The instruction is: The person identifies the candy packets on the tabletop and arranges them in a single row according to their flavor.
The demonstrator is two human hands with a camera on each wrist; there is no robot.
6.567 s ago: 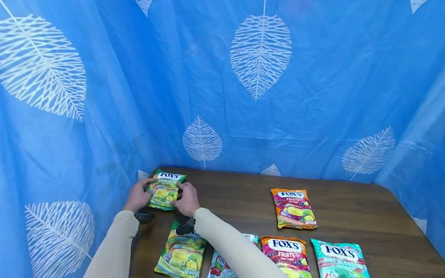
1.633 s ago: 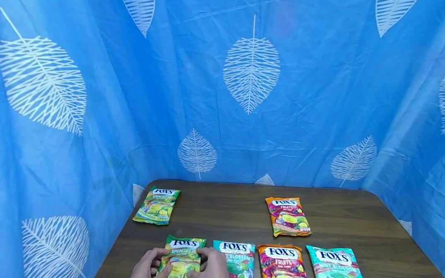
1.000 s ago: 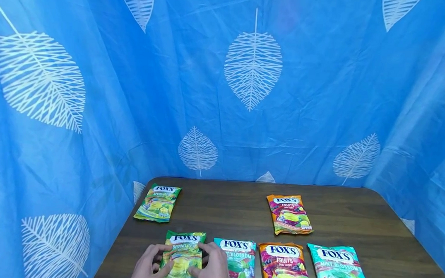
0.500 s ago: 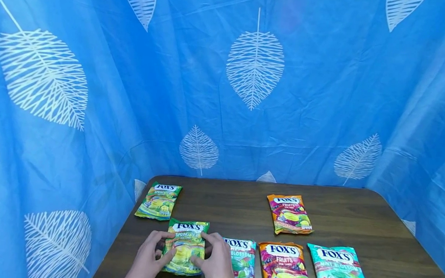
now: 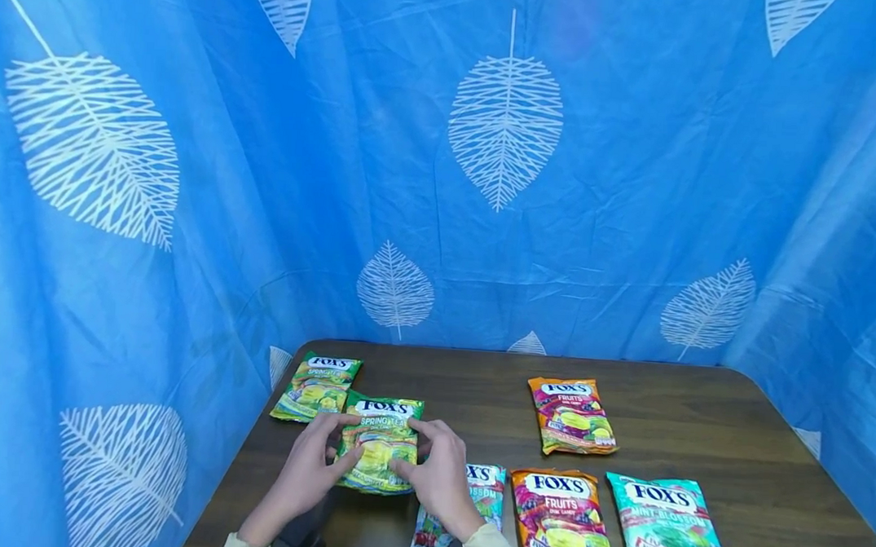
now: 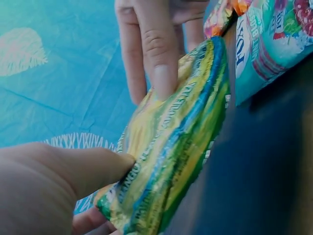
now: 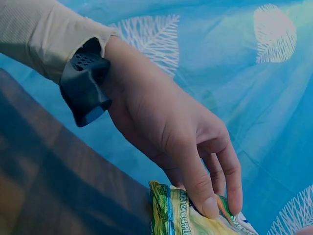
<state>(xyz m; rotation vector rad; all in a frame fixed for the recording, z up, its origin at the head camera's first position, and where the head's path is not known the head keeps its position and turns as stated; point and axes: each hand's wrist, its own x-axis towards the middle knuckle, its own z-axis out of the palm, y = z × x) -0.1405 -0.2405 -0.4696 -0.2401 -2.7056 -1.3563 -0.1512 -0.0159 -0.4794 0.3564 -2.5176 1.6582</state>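
Both hands grip a green and yellow bag of Spring Tea candy (image 5: 378, 459) by its two sides, thumbs on the front. In the head view my left hand (image 5: 315, 464) is at its left edge and my right hand (image 5: 440, 469) at its right edge. The left wrist view shows the bag (image 6: 166, 142) tilted, its lower face off the dark tabletop. From the right wrist view, my left hand (image 7: 181, 132) pinches the bag's edge. A second Spring Tea bag (image 5: 318, 389) lies just behind, at the table's back left; the held bag overlaps its corner.
A small orange Fruits bag (image 5: 573, 418) lies at the back of the brown table (image 5: 696, 415). Along the front are a teal Mint Blossom bag (image 5: 483, 496), partly hidden by my right hand, a larger Fruits bag (image 5: 563, 516) and another Mint Blossom bag (image 5: 669, 524). A blue leaf-patterned curtain (image 5: 618, 192) surrounds the table.
Earlier both hands held the other Spring Tea bag at the back left and let it go. Since then they have taken the front one and moved it up and back, away from the front row.
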